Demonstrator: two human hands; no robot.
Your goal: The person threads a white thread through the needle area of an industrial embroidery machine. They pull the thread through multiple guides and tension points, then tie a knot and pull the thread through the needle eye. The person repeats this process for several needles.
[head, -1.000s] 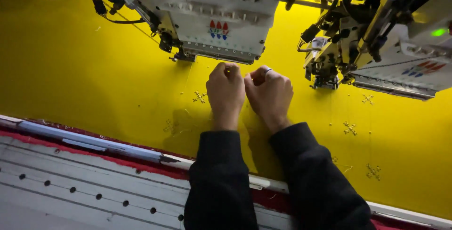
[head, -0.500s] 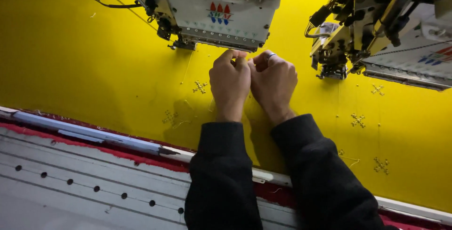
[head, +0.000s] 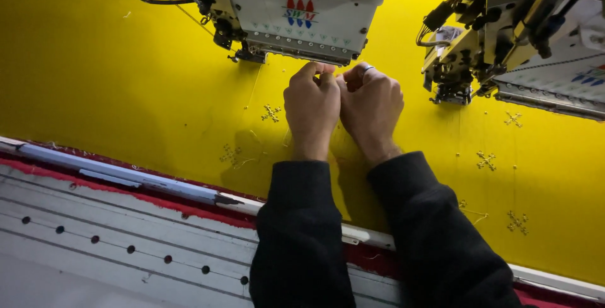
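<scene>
My left hand and my right hand are pressed together, fingers curled, just under the front edge of a white embroidery machine head. Both reach from black sleeves over a stretched yellow fabric. The fingertips pinch at something very thin, likely thread, which is too fine to make out. A ring shows on a finger of my right hand. Small stitched cross motifs dot the fabric beside my left hand.
A second machine head with black cables hangs at the upper right. A white and red frame rail with a row of holes runs along the fabric's near edge. More stitched motifs lie to the right.
Both hands have stayed joined and edged up closer to the underside of the machine head. The view has shifted slightly down.
</scene>
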